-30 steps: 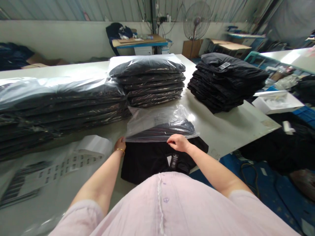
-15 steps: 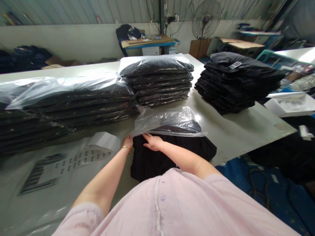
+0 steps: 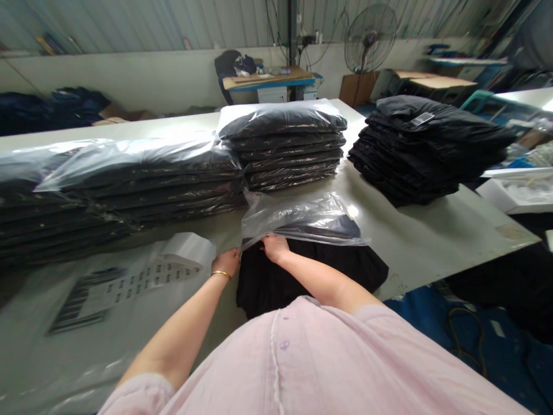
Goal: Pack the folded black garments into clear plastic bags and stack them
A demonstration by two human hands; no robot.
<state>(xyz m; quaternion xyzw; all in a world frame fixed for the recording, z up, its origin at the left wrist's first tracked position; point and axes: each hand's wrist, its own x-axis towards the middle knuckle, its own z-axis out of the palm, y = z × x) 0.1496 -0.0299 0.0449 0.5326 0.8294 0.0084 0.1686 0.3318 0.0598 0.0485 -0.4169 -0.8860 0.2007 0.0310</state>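
Observation:
A folded black garment [image 3: 311,271] lies on the table in front of my body, its far part inside a clear plastic bag [image 3: 298,210]. My left hand [image 3: 227,262] is closed at the near left corner of the bag, beside the garment; its fingertips are partly hidden. Over the garment's left part, my right hand [image 3: 275,248] has its fingers curled at the bag's near edge, pinching the film.
Bagged black garments stand in a left stack [image 3: 173,178] and a middle stack [image 3: 285,144]. Unbagged black garments [image 3: 423,150] are piled at the right. Flat plastic bags with printed labels [image 3: 129,294] lie at the left. A white box [image 3: 518,193] sits far right.
My right hand has gone from outstretched fingers on the garment to curled fingers at the bag's edge. My left hand has shifted slightly down. The view has turned a little left.

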